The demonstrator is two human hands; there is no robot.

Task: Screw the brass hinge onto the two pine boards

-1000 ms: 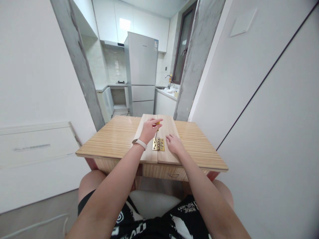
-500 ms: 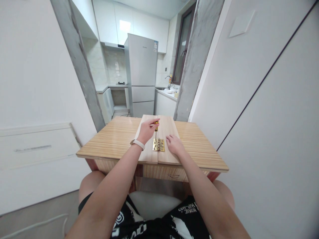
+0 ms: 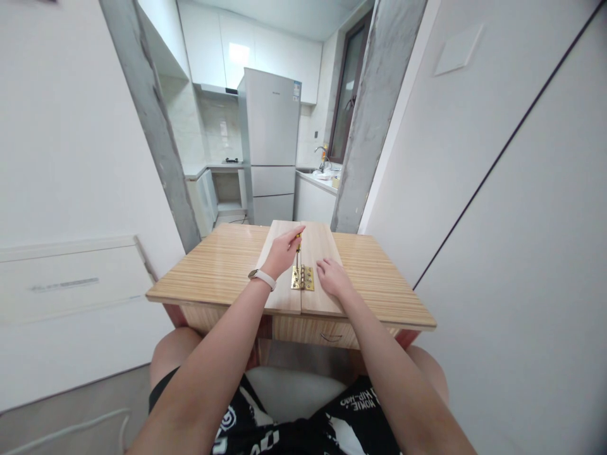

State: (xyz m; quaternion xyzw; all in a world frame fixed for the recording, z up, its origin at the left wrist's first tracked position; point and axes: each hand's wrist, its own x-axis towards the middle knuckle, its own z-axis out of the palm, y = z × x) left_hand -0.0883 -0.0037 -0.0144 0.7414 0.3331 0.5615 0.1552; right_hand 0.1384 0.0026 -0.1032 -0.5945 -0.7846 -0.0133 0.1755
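Note:
My left hand is wrapped round the yellow and black handle of an upright screwdriver. The tool's tip points down at the upper left part of a brass hinge. That hinge lies across the seam between two pale wooden boards, the left board and the right board. On the right board, just right of the hinge, my right hand rests with its fingers loosely spread, and no object shows in it.
Beneath the boards is a striped wooden table with a drawer at its front. Walls stand close on both sides. Behind the table are a grey fridge and a sink counter.
The fingers of my left hand have shifted over the screwdriver's handle and now cover more of it. My right hand has stayed in place on the board.

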